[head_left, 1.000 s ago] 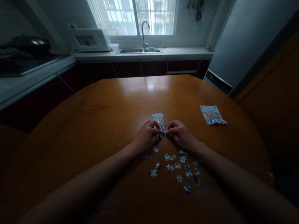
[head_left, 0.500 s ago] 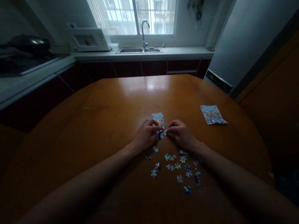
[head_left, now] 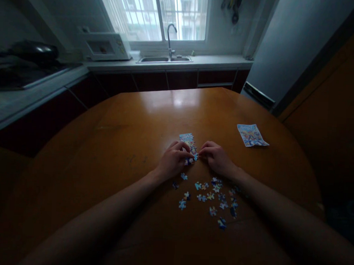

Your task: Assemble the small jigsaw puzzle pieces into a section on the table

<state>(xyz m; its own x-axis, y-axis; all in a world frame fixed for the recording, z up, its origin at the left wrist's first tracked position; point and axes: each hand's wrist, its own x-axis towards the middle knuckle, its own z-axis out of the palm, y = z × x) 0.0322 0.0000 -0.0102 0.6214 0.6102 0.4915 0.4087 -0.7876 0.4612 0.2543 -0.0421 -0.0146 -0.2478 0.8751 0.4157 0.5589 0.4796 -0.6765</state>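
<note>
A partly joined jigsaw puzzle (head_left: 188, 137) lies on the wooden table, its upper part in plain sight and its lower left side covered by fingers. My left hand (head_left: 173, 159) is closed over that left side, index finger and thumb reaching across the joined pieces. At the lower right edge sits a light blue puzzle piece (head_left: 196, 157), pinched by the fingertips of my right hand (head_left: 213, 154). Closer to me, several loose puzzle pieces (head_left: 210, 196) are scattered below both hands, and one lone blue piece (head_left: 183, 176) lies just under my left hand.
A creased picture sheet (head_left: 252, 135) rests on the table (head_left: 130, 122) to the right. Beyond the far table edge are a counter with a sink (head_left: 155, 60), a faucet (head_left: 170, 42) and a white microwave (head_left: 106, 46). A fridge (head_left: 298, 40) stands at right.
My left fingertips have shifted slightly over the puzzle's lower part, towards the light blue piece. The right hand stays at the puzzle's edge, its fingers moved only a little. Loose pieces lie unchanged.
</note>
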